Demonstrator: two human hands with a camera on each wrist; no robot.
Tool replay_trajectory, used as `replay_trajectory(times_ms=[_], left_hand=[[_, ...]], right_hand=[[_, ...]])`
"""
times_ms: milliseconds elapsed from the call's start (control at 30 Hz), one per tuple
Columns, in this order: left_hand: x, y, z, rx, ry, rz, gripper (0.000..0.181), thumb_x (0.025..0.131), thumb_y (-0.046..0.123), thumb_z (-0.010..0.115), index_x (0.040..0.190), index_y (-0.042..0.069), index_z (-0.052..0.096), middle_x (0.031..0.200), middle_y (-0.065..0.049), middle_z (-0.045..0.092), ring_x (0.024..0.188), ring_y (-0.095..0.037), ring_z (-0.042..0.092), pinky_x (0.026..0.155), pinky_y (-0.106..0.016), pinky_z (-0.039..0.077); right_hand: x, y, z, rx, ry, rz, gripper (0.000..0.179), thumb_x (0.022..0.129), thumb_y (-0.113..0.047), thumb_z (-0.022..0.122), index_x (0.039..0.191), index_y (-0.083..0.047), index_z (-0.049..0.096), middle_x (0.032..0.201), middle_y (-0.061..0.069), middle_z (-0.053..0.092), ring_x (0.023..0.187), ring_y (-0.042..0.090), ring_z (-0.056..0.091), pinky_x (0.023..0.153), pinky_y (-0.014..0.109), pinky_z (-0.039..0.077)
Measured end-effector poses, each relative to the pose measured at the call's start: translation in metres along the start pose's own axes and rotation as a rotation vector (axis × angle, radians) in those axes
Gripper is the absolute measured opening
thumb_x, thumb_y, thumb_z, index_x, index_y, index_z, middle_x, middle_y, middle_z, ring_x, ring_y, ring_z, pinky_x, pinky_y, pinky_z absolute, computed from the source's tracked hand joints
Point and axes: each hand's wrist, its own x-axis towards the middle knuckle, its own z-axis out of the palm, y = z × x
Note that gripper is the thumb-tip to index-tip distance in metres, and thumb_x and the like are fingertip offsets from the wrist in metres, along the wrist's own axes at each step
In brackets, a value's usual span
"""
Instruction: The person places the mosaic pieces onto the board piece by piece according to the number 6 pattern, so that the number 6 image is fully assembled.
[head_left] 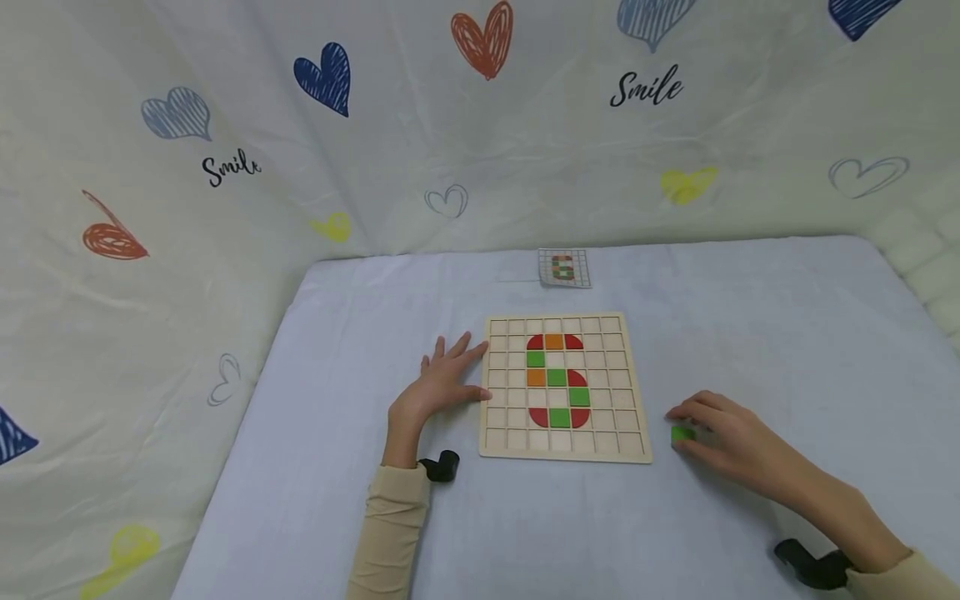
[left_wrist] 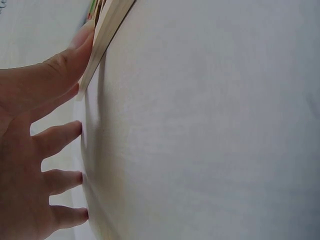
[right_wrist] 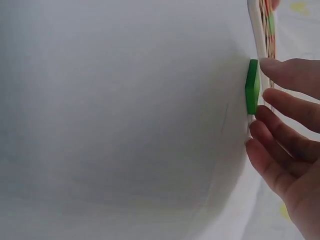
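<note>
The wooden grid board (head_left: 564,387) lies flat on the pale blue cloth (head_left: 750,317), bearing red, orange and green tiles set in the shape of a numeral. The left hand (head_left: 442,382) rests flat with spread, straight fingers against the board's left edge, its thumb touching the rim, grasping nothing. A loose green tile (head_left: 682,433) lies on the cloth just beside the board's lower right corner; the right hand (head_left: 723,433) arches over it, fingertips (right_wrist: 280,75) touching it. A small pattern card (head_left: 564,267) lies beyond the board's far edge.
</note>
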Motion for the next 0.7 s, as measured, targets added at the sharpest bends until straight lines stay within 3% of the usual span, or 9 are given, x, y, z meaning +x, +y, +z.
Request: replay_trajectory(times_ms=[300, 700], left_hand=[[-0.0004, -0.0009, -0.0001, 0.008, -0.004, 0.001, 0.084, 0.091, 0.036, 0.078, 0.162, 0.024, 0.034, 0.174, -0.006, 0.014, 0.158, -0.046, -0.007, 0.122, -0.071, 0.003], [0.0000, -0.0023, 0.0008, 0.004, -0.004, 0.003, 0.085, 0.091, 0.036, 0.078, 0.163, 0.025, 0.033, 0.174, -0.006, 0.013, 0.158, -0.045, -0.009, 0.123, -0.071, 0.002]], right_hand=[[-0.0010, -0.0002, 0.0033, 0.007, -0.019, 0.036, 0.037, 0.064, 0.001, 0.094, 0.090, -0.014, 0.072, 0.093, -0.008, 0.064, 0.079, 0.009, 0.060, 0.066, 0.027, 0.056], [0.0041, -0.0007, 0.0013, 0.129, 0.007, 0.024, 0.044, 0.063, 0.014, 0.088, 0.097, -0.011, 0.075, 0.091, -0.003, 0.075, 0.077, 0.000, 0.065, 0.060, 0.019, 0.056]])
